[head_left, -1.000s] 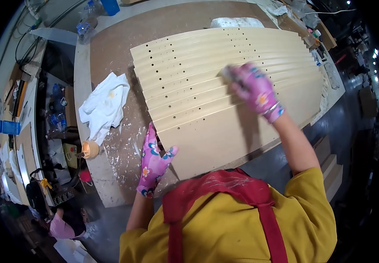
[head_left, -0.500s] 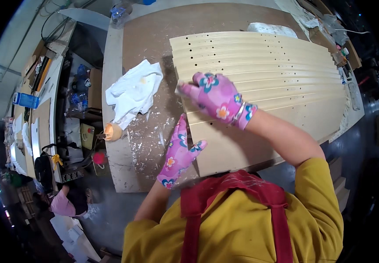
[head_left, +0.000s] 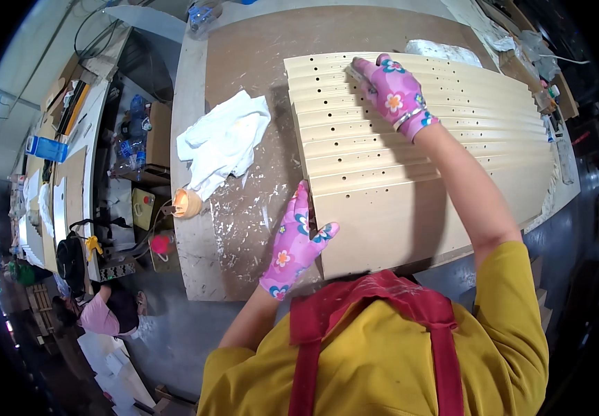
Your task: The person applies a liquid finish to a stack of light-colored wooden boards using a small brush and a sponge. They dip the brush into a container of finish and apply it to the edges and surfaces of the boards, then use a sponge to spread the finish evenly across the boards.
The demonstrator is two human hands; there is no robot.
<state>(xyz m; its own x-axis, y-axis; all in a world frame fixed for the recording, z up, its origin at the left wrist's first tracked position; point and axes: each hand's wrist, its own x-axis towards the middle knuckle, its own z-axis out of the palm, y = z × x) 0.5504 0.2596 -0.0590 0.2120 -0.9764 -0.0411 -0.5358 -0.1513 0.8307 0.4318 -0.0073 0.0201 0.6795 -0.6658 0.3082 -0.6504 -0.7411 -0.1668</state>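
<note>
Several pale cream boards (head_left: 410,222) lie overlapping in a stepped stack, with rows of small dark holes across them. My right hand (head_left: 394,96), in a pink flowered glove, rests on the far boards near their left end. Its fingers are bent together, and a small pale edge shows by the fingertips; what it belongs to cannot be made out. My left hand (head_left: 294,244), gloved alike, lies along the left edge of the nearest board. Its fingers are stretched out and the thumb stands apart, touching or nearly touching the board.
The boards lie on a paint-spotted worktable (head_left: 244,236). Left of them are a crumpled white cloth (head_left: 226,142) and an orange-tan roll (head_left: 187,203). A white wrapped bundle (head_left: 443,52) lies behind the stack. Shelving with bottles (head_left: 133,139) stands left; a person (head_left: 105,315) is lower left.
My right hand has moved from the left edge of the middle boards to the far boards, away from me and rightward. My left hand has stayed by the board edge.
</note>
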